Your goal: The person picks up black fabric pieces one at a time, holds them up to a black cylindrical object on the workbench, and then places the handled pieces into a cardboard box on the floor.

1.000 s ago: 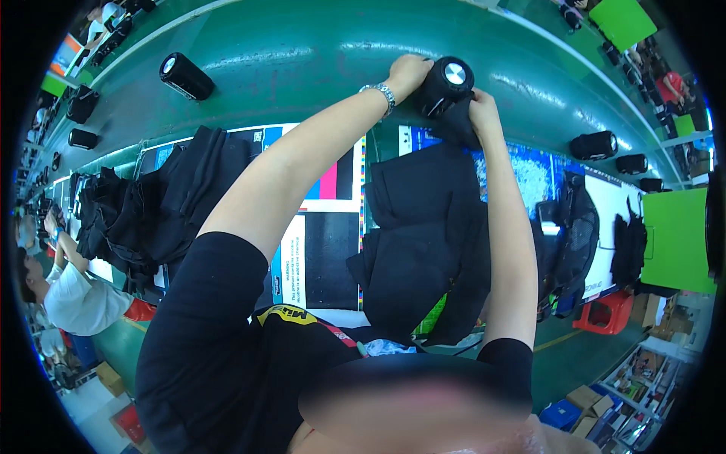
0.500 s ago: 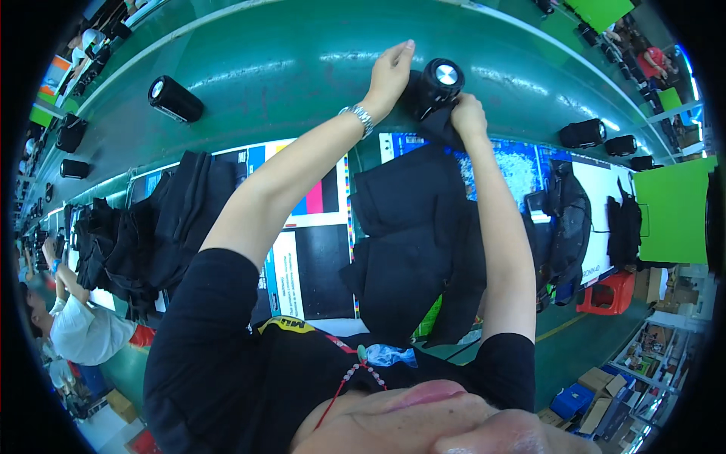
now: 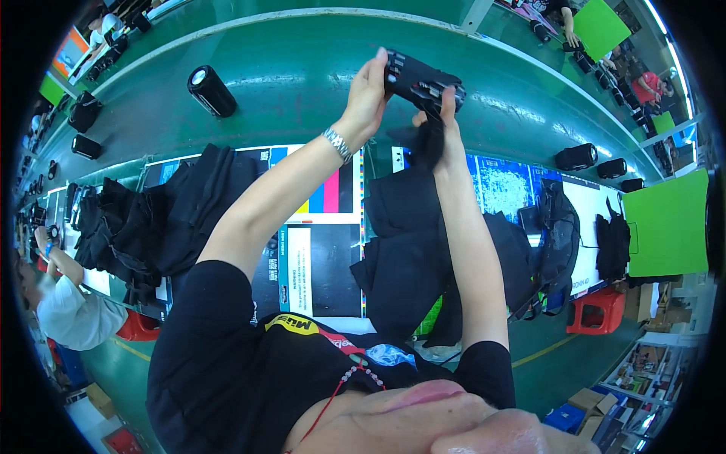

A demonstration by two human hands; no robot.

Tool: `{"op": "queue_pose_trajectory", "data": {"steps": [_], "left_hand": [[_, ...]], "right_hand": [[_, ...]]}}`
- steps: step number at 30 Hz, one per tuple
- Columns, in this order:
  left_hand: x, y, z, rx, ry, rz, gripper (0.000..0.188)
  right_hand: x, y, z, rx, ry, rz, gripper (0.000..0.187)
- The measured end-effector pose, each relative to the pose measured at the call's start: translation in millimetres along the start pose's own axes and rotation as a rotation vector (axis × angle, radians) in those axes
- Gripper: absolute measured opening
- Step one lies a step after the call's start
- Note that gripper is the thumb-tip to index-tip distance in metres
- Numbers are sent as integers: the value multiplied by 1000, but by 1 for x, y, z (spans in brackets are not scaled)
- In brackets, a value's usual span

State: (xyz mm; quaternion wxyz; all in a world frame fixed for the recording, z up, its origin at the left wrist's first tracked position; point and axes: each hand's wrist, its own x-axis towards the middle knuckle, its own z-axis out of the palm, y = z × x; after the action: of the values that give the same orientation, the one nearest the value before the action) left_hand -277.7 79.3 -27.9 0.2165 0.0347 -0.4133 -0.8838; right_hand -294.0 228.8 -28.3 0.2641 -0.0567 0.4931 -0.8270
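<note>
A black cylindrical speaker (image 3: 416, 78) is held tilted above the far green surface, its side with small fittings showing. My left hand (image 3: 365, 98) grips its left end, thumb and fingers pressed to it. My right hand (image 3: 446, 135) is closed at the right end, one finger raised along the casing. From my right hand hangs a piece of black cloth (image 3: 428, 145), possibly a pouch; whether it touches the speaker I cannot tell. Flat black cloth pieces (image 3: 404, 265) lie in a pile in front of me, below my right forearm.
Another black speaker (image 3: 212, 91) stands at the left on the green surface (image 3: 302, 68). More speakers (image 3: 576, 157) sit at the right. Heaped black cloth (image 3: 204, 181) lies left of printed sheets (image 3: 325, 265). A black bag (image 3: 560, 234) is at the right; a co-worker (image 3: 72, 306) sits far left.
The speaker has turned from showing its silver round end to lying sideways. My left hand, previously open beside it, now grips it. Both hands have shifted slightly left.
</note>
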Motion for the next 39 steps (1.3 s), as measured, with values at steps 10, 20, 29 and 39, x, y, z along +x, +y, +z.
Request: {"op": "queue_pose_trajectory", "data": {"steps": [10, 20, 29, 39], "left_hand": [[-1, 58, -29, 719, -130, 180, 40], [59, 37, -3, 1201, -445, -221, 40], [39, 43, 49, 1515, -839, 918, 21], [32, 36, 48, 1226, -742, 804, 24]], "right_hand": [[18, 2, 4, -1197, 80, -591, 67], [14, -1, -6, -1138, 140, -609, 67], [33, -31, -38, -1095, 166, -378, 60], [19, -60, -79, -1297, -130, -224, 51]]}}
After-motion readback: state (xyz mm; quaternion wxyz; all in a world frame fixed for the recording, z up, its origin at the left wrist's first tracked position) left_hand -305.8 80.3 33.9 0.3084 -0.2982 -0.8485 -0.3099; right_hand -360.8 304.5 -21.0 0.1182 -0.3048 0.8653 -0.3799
